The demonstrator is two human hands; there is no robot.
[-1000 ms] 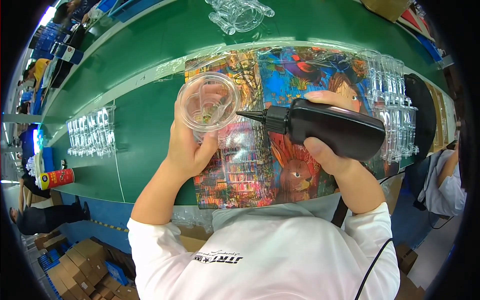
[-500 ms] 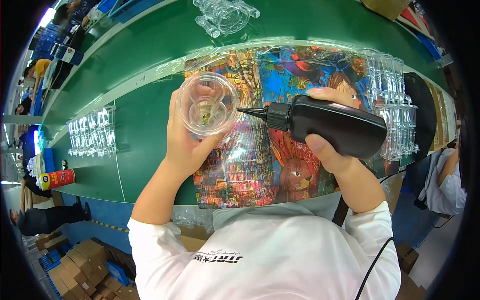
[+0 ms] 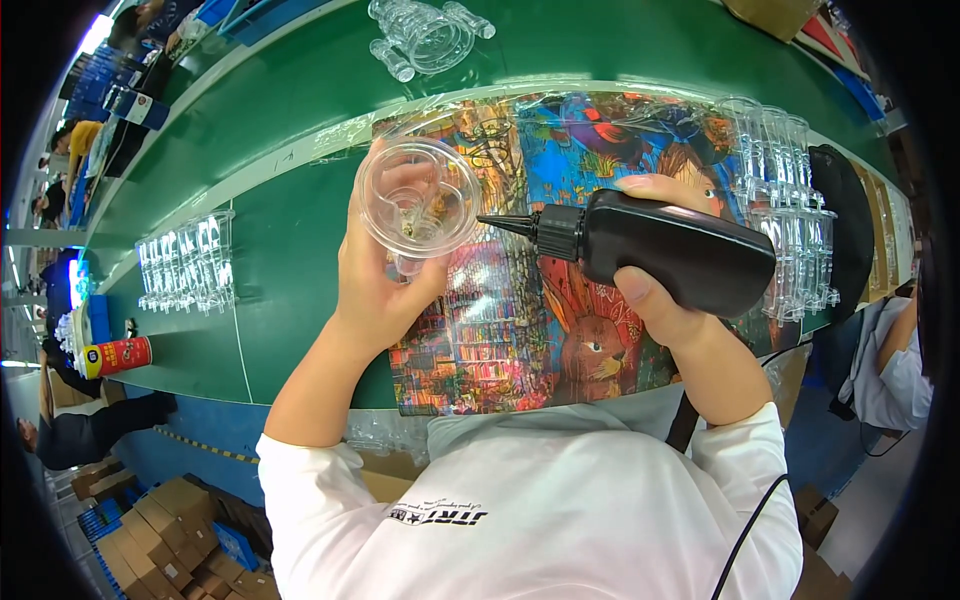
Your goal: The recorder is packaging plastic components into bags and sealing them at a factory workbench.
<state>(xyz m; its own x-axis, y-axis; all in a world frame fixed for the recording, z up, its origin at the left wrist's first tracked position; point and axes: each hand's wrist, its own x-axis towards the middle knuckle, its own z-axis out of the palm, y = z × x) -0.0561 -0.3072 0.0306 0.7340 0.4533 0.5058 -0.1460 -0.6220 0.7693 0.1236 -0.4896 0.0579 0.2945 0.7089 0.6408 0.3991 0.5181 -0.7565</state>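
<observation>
My left hand (image 3: 385, 300) is closed round a clear plastic cup (image 3: 440, 246), its round mouth facing up toward me and rounded, lobed shapes showing inside. My right hand (image 3: 672, 318) grips a black squeeze bottle (image 3: 690, 250) lying on its side, thumb below and fingers above. The bottle's pointed nozzle (image 3: 508, 226) points left, and its tip is at the cup's right rim; whether they touch I cannot tell. Under both hands lies a colourful printed sheet (image 3: 480, 350) with a shiny clear covering.
Clear plastic parts stand in rows at the left (image 3: 187, 265) and right (image 3: 790, 220) of the green table (image 3: 290, 210). A clear piece with stubby limbs (image 3: 425, 40) lies at the far side. A red and yellow paper cup (image 3: 122, 355) and cardboard boxes (image 3: 165, 535) are at left.
My left hand has tilted and turned the cup, so a stub shows below its rim. The clear piece at the far side has shifted left. The bottle has barely moved.
</observation>
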